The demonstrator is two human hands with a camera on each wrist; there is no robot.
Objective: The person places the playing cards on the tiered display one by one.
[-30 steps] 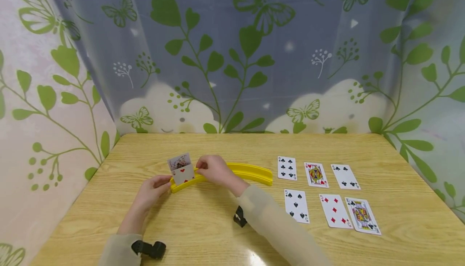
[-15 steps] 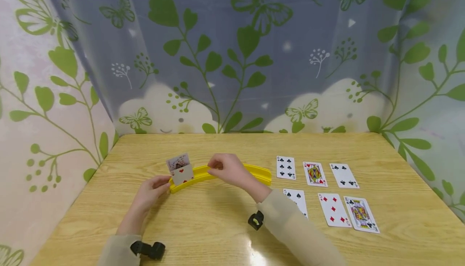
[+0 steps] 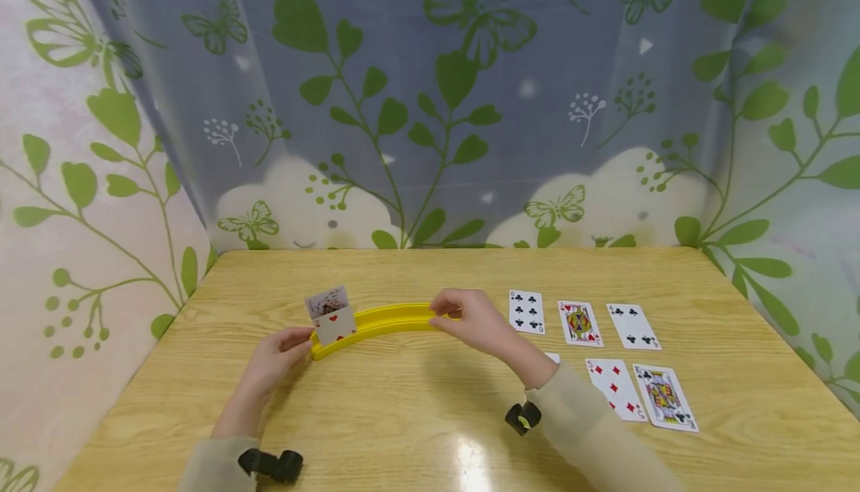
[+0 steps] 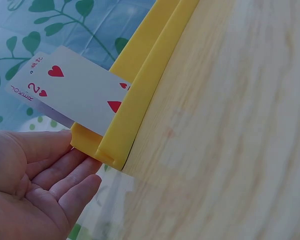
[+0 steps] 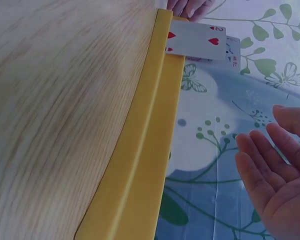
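Note:
A curved yellow card holder [image 3: 393,319] lies on the table. In its left end a two of hearts [image 4: 80,90] stands upright, with a joker card [image 3: 327,301] behind it that shows above and to its left. My left hand [image 3: 271,357] holds the holder's left end between thumb and fingers; in the left wrist view the fingertips are partly hidden at the corner. Over the holder's right part hovers my right hand [image 3: 480,324], thumb apart from the fingers and holding nothing. The right wrist view has this hand [image 5: 277,175] beside the yellow trough, apart from it.
Cards lie face up in two rows at right: a six of clubs [image 3: 526,311], a jack of hearts [image 3: 581,323], a four of clubs [image 3: 634,326], a five of diamonds [image 3: 614,387] and a king of clubs [image 3: 665,396]. My right arm covers most of another card [image 3: 553,357]. A patterned curtain [image 3: 376,104] stands behind.
My right hand has moved right along the card holder, from beside the two of hearts to the right part, uncovering the middle. My left hand stays at the left end.

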